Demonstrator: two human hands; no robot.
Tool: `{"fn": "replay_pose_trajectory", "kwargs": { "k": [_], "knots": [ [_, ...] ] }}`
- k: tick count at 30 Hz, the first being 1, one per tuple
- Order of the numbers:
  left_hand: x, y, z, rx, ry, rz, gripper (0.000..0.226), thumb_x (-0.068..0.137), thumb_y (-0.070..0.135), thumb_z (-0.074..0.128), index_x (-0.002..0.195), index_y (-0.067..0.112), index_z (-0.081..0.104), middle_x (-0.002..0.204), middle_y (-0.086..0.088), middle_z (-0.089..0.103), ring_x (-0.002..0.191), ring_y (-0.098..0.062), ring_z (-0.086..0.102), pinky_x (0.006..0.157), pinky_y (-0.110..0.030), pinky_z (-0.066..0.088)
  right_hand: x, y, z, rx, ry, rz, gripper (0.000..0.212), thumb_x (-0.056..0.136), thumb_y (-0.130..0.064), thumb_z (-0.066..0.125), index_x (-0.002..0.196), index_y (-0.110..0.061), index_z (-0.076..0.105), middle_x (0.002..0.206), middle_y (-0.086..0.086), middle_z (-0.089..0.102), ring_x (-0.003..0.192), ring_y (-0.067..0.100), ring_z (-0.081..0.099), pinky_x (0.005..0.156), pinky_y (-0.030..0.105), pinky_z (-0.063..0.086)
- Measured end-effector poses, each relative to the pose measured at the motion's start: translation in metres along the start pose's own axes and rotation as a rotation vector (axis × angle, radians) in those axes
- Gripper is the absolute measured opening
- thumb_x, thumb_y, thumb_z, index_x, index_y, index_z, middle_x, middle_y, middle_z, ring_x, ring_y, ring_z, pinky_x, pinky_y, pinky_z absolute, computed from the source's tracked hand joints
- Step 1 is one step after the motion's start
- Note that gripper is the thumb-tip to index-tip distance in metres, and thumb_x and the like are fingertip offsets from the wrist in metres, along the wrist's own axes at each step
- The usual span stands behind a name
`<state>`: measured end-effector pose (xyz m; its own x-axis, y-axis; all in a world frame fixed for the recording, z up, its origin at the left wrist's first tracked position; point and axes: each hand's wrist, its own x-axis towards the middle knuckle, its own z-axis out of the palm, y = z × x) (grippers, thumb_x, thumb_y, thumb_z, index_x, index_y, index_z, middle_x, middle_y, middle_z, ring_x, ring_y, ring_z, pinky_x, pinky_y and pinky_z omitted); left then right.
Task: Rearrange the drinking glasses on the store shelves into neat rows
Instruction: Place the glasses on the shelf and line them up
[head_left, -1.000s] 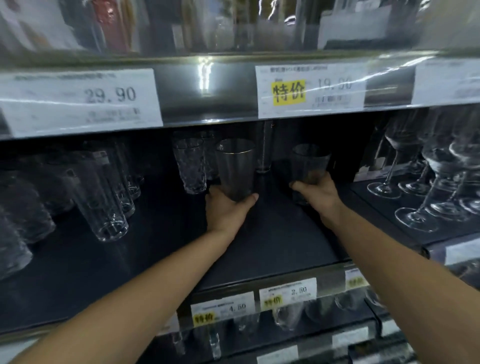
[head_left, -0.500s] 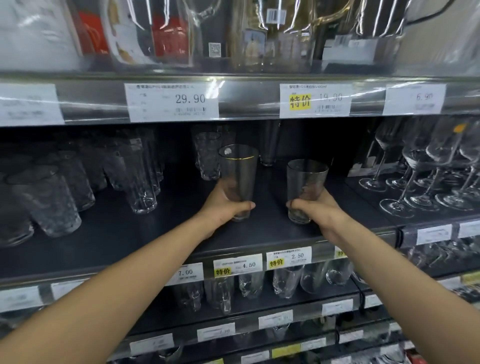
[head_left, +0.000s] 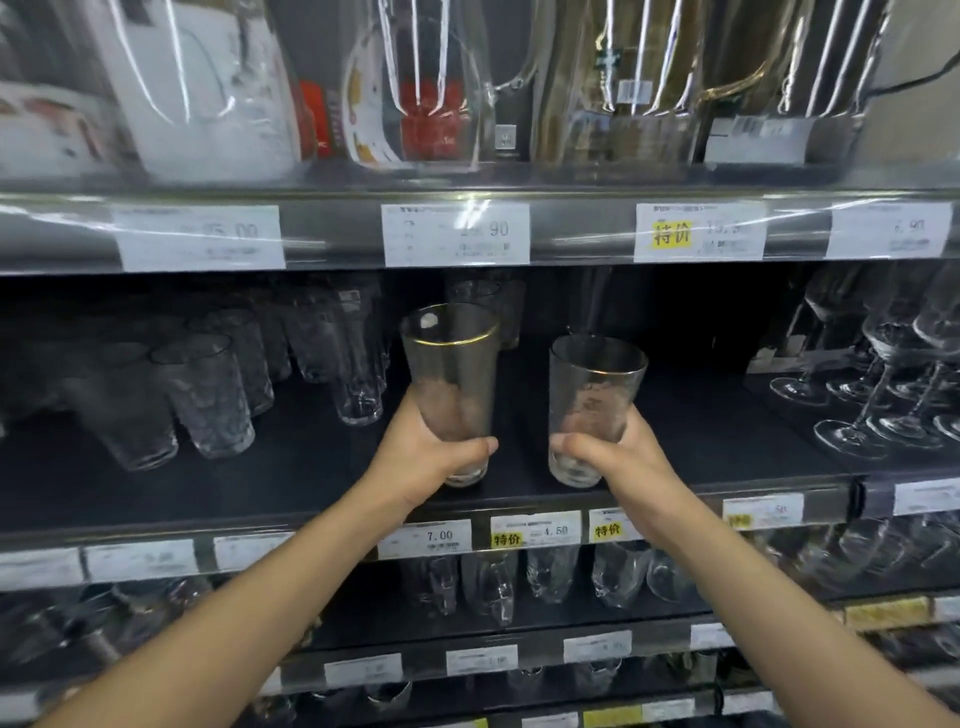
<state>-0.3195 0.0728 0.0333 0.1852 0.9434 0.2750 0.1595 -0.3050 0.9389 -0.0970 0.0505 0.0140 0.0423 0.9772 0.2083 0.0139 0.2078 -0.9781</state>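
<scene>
the left hand is wrapped round the lower part of a tall glass with a thin gold rim, thumb across the front near its base and the other fingers curled behind it. the right hand grips a second glass, also gold-rimmed, in the same way, its thumb pointing in toward the other hand. both glasses are upright, mouths up, side by side with a gap between them, over the front part of the dark middle shelf. the tall glass sits a little higher and its rim reaches above the other's. whether either base touches the shelf i cannot tell, as the hands cover part of them

to the left on the same shelf stand rows of clear patterned tumblers, well apart from the two held glasses. to the right is a cluster of wine glasses on stems. a few more glasses stand at the back, behind the tall glass. white price tags, some with yellow marks, run along the shelf edge just below the hands. the shelf above carries big glass jugs in shiny wrapping, and the shelf below holds more small glasses, blurred
</scene>
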Motion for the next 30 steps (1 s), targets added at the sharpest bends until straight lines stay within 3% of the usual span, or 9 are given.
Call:
{"fn": "replay_pose_trajectory", "kwargs": {
  "k": [2,5,7,12,15,19,21,26,30],
  "knots": [
    [-0.020,-0.001,-0.018,-0.045,0.058,-0.012,0.047,0.067,0.008,0.085,0.105,0.011,0.058,0.091,-0.001,0.071,0.087,-0.012,0.069,0.079,-0.028,0.054,-0.010,-0.002,0.026,0.025,-0.004,0.000,0.048,0.067,-0.016,0.080,0.109,-0.018,0.057,0.088,-0.008,0.073,0.084,0.010,0.070,0.073,0.021,0.051],
    [-0.051,-0.006,-0.048,-0.097,0.186,-0.043,0.068,0.062,0.014,0.087,0.119,0.026,0.052,0.098,0.006,0.072,0.097,-0.013,0.070,0.084,-0.029,0.054,-0.020,-0.002,0.065,0.045,-0.057,-0.010,0.056,0.072,-0.010,0.082,0.118,-0.027,0.056,0.105,-0.004,0.073,0.098,0.010,0.069,0.079,0.023,0.054],
    [-0.070,-0.010,-0.070,-0.095,0.255,-0.051,0.070,0.064,0.013,0.087,0.121,0.031,0.050,0.097,0.011,0.072,0.096,-0.011,0.070,0.084,-0.028,0.053,-0.025,-0.001,0.092,0.054,-0.103,-0.022,0.058,0.072,-0.005,0.083,0.117,-0.028,0.055,0.102,-0.006,0.074,0.096,0.009,0.070,0.076,0.020,0.054],
    [-0.112,-0.015,-0.130,-0.021,0.424,-0.049,0.070,0.060,0.014,0.089,0.116,0.031,0.051,0.101,0.008,0.072,0.095,-0.008,0.070,0.080,-0.022,0.052,-0.036,-0.001,0.161,0.074,-0.243,-0.038,0.064,0.060,-0.020,0.082,0.118,-0.017,0.055,0.103,0.005,0.074,0.095,0.019,0.071,0.076,0.025,0.056],
    [-0.138,-0.015,-0.165,0.006,0.490,-0.040,0.067,0.062,0.012,0.083,0.118,0.030,0.050,0.104,-0.001,0.074,0.097,-0.015,0.071,0.078,-0.021,0.054,-0.042,-0.002,0.207,0.112,-0.304,-0.038,0.069,0.051,-0.029,0.081,0.115,-0.016,0.056,0.097,-0.002,0.075,0.090,0.015,0.072,0.074,0.022,0.054],
    [-0.168,-0.017,-0.208,0.071,0.561,-0.073,0.074,0.058,0.023,0.086,0.122,0.032,0.050,0.110,0.009,0.071,0.102,-0.008,0.068,0.085,-0.025,0.053,-0.050,-0.001,0.267,0.133,-0.423,-0.028,0.064,0.059,-0.013,0.081,0.118,-0.017,0.055,0.100,-0.005,0.075,0.095,0.012,0.071,0.074,0.018,0.053],
    [-0.184,-0.018,-0.231,0.097,0.605,-0.096,0.078,0.054,0.034,0.088,0.121,0.037,0.050,0.110,0.014,0.069,0.103,-0.003,0.066,0.084,-0.023,0.052,-0.054,-0.003,0.300,0.145,-0.473,-0.020,0.069,0.057,-0.017,0.084,0.119,-0.016,0.053,0.101,-0.009,0.074,0.094,0.009,0.071,0.073,0.016,0.053],
    [-0.213,-0.017,-0.292,0.167,0.693,-0.104,0.072,0.065,0.007,0.089,0.114,0.040,0.047,0.100,0.025,0.067,0.097,0.011,0.062,0.072,-0.003,0.047,-0.064,-0.009,0.375,0.161,-0.547,-0.002,0.076,0.051,-0.032,0.082,0.120,-0.019,0.053,0.105,-0.008,0.073,0.097,0.011,0.070,0.074,0.018,0.054],
    [-0.230,-0.014,-0.342,0.187,0.697,-0.096,0.072,0.067,0.014,0.087,0.121,0.039,0.046,0.106,0.036,0.061,0.103,0.013,0.059,0.077,-0.003,0.045,-0.068,-0.014,0.426,0.167,-0.546,-0.003,0.073,0.051,-0.035,0.081,0.117,-0.020,0.054,0.101,-0.012,0.073,0.093,0.006,0.070,0.071,0.015,0.053]
  ]
}}
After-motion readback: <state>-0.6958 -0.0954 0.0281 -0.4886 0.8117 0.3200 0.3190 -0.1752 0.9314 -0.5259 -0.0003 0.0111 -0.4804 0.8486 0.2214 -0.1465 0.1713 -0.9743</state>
